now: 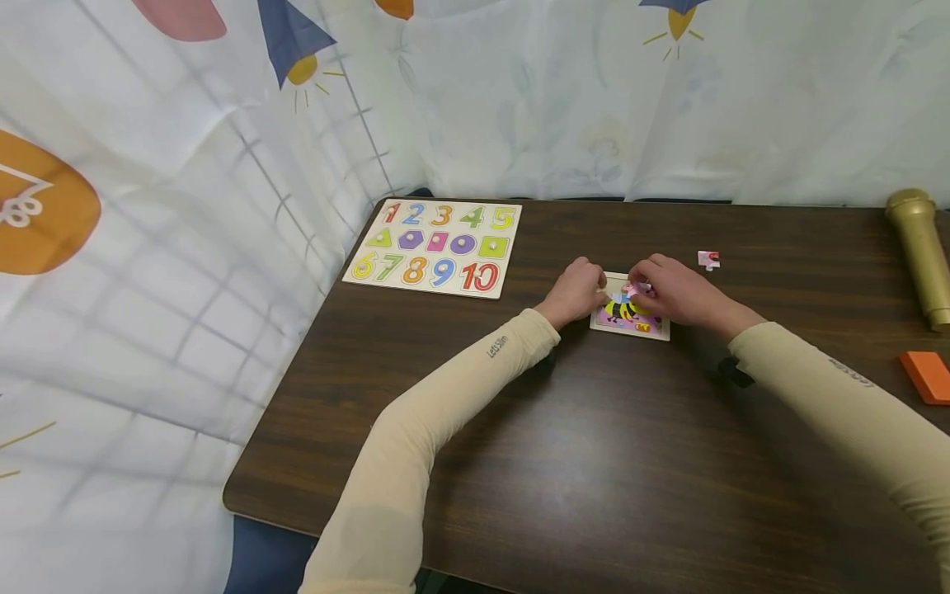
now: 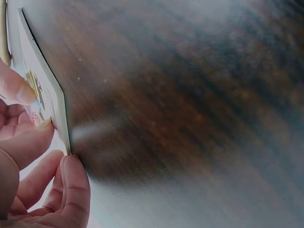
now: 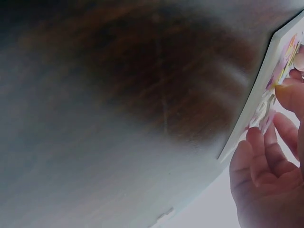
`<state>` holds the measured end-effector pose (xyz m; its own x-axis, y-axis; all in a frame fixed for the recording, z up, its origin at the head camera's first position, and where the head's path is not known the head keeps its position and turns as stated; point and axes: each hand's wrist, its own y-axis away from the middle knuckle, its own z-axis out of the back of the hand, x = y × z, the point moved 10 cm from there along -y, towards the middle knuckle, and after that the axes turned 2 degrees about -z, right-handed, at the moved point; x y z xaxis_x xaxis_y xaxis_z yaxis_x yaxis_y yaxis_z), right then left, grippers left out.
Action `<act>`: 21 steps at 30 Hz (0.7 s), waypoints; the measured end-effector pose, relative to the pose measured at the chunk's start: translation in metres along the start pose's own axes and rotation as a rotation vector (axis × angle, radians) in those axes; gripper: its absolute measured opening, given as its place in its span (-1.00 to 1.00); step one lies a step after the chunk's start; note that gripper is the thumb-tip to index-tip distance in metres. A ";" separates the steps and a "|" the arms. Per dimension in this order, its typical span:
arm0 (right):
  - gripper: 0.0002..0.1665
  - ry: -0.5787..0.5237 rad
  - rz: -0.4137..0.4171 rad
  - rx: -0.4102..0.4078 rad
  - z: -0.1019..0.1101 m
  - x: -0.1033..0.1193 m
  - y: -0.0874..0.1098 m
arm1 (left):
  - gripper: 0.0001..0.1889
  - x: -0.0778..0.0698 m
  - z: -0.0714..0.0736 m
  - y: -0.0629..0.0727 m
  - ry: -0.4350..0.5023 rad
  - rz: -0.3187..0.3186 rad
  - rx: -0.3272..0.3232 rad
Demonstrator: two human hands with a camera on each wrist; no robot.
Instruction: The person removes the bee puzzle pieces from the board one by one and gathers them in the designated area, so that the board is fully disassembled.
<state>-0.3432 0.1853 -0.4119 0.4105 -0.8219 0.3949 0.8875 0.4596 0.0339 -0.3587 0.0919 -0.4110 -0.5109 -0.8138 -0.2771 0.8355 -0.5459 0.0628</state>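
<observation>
A small jigsaw puzzle board with a pale frame and a yellow-and-black bee picture lies on the table between both hands. My left hand grips its left side, thumb on the picture face and the other fingers curled at the frame's edge in the left wrist view. My right hand is over the board's upper right part, its fingers pinching a pinkish puzzle piece close to the picture. Part of the picture is hidden under the right hand. One loose puzzle piece lies on the table beyond the right hand.
A number-and-shape peg board lies at the table's back left. Toward the right edge are a gold cylindrical object and an orange block. Patterned white curtains hang behind and left of the dark wooden table.
</observation>
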 end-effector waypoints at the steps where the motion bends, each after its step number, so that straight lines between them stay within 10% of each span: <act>1: -0.63 0.002 0.005 -0.001 0.000 0.001 0.000 | -0.73 0.000 0.000 0.000 0.000 0.001 0.002; 21: -0.66 -0.024 0.043 -0.002 0.002 0.002 0.002 | -0.81 -0.006 0.002 -0.001 -0.073 -0.056 -0.008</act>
<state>-0.3412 0.1853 -0.4089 0.4433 -0.7932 0.4176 0.8694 0.4938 0.0151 -0.3569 0.0975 -0.4074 -0.5701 -0.7943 -0.2096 0.8065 -0.5898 0.0416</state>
